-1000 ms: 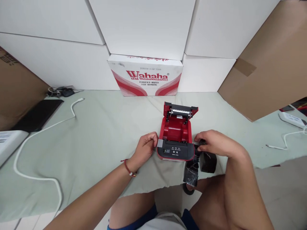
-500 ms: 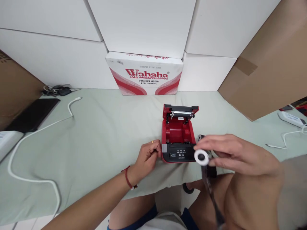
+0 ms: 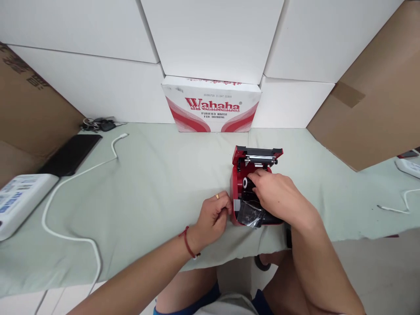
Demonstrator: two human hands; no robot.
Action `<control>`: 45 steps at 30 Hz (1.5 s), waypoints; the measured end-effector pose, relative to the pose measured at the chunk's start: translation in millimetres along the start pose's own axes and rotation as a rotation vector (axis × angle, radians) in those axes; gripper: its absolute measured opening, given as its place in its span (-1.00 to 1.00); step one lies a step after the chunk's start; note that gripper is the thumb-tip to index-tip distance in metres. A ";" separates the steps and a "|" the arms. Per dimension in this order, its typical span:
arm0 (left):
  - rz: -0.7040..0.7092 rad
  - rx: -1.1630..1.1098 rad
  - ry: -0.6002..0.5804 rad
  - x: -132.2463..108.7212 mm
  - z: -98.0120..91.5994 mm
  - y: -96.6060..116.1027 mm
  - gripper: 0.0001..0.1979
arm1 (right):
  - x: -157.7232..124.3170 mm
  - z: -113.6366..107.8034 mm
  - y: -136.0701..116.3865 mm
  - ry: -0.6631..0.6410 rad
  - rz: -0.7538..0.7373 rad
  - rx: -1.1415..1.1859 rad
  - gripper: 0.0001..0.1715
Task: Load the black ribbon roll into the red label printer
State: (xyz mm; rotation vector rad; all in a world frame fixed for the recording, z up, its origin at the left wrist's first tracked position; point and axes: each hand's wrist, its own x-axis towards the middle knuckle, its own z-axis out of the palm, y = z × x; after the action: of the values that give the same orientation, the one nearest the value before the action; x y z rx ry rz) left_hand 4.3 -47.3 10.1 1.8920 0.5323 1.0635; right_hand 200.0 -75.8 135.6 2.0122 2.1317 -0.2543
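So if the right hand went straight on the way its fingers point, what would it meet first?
The right hand would probably meet the white roll first, in the red printer's bay; depth is unclear.

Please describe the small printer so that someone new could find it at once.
Find the Wahaha carton at the table's back. Just before it, slightly right, sits the printer; the right hand reaches inside. It alone is red-bodied, with its lid open.
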 end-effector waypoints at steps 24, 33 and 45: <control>0.545 0.426 0.030 -7.5 11.5 18.1 -0.59 | -12.1 7.1 38.4 0.700 -0.109 0.278 -0.50; 0.546 0.340 0.116 -5.0 2.4 8.2 -0.48 | -56.5 -3.8 23.0 0.187 0.003 0.137 -0.53; 0.257 0.100 0.112 11.6 -2.6 3.3 -0.58 | -52.3 -5.3 6.2 0.106 0.012 -0.042 -0.66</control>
State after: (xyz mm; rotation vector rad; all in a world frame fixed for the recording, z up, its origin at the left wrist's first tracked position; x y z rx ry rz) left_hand 8.2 -39.6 18.9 2.0365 0.4187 1.3370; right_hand 208.8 -124.6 154.4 2.0571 2.1665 -0.1025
